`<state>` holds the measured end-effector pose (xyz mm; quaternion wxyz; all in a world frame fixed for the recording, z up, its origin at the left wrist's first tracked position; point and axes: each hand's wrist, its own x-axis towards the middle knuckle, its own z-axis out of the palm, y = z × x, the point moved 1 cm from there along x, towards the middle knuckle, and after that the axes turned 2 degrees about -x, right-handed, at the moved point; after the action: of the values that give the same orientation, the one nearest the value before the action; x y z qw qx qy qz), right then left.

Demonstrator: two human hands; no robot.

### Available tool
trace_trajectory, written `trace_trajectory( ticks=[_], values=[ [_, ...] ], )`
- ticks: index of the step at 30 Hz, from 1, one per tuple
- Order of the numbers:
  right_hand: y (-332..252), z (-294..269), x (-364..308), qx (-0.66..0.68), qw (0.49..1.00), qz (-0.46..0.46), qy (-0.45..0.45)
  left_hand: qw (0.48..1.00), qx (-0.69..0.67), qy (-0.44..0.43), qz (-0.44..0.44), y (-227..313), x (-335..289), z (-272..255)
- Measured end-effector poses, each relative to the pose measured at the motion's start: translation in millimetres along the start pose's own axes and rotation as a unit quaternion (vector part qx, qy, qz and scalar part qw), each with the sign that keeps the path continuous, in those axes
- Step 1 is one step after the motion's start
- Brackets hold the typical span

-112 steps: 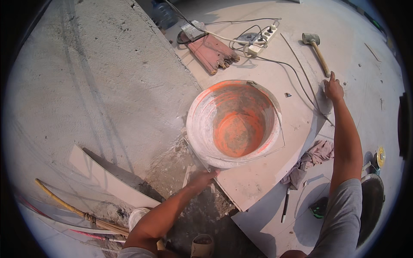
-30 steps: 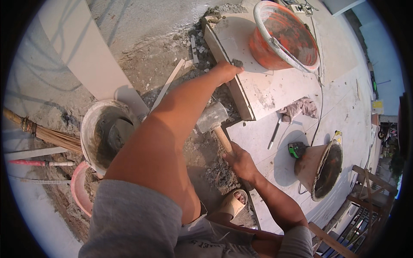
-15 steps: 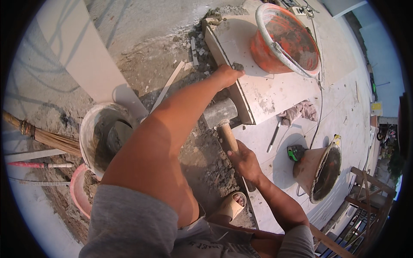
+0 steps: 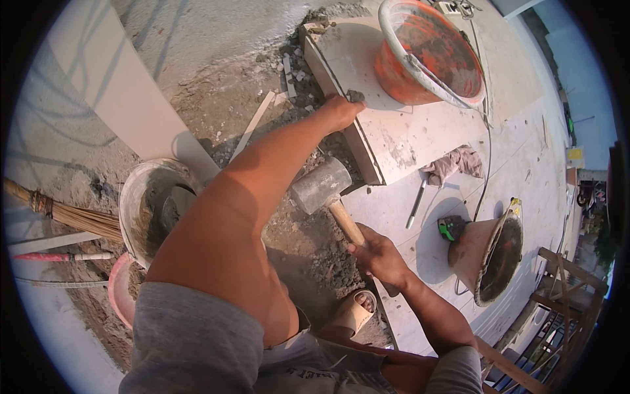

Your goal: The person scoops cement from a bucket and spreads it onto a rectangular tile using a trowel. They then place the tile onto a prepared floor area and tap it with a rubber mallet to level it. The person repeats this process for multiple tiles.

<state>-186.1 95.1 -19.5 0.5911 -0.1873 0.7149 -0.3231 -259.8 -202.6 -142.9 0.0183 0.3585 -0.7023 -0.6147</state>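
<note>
My right hand is closed round the wooden handle of a mallet. Its thick grey head is held over the rubble, a short way off the front edge of a tile-topped slab. My left hand is at the slab's long edge, its fingers curled round a lump of grey mortar. The palm side of that hand is hidden. A large orange bucket with mortar-smeared walls stands on the slab.
A mortar-coated bucket and a straw broom are at left. Past the slab lie a rag and a marker. Another bucket stands beside a green-black tool. My sandalled foot is below. Tile strips lie on the rubble.
The mallet head has moved away from the slab's side, back to the left and slightly turned. My left hand stays at the slab edge; the whole view has shifted slightly.
</note>
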Motion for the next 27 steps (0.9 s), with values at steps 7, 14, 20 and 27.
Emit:
trace_trajectory(
  ticks=[7,14,20,27],
  values=[
    [1.3,-11.3,-1.0,-0.008,0.997,0.071,0.016,0.999,0.016,-0.035,-0.031,4.6,-2.2,-6.4],
    [17.6,-1.0,11.8,-0.111,0.992,-0.047,0.029,1.000,-0.015,0.010,0.009,-5.8,0.0,-0.8],
    [21.4,-0.2,25.2,-0.077,0.993,-0.003,0.085,1.000,0.000,0.011,0.022,-13.4,9.8,1.3],
    [5.5,1.7,46.9,-0.095,0.994,-0.015,0.047,0.998,0.025,0.030,0.039,-14.3,5.3,4.8]
  ],
)
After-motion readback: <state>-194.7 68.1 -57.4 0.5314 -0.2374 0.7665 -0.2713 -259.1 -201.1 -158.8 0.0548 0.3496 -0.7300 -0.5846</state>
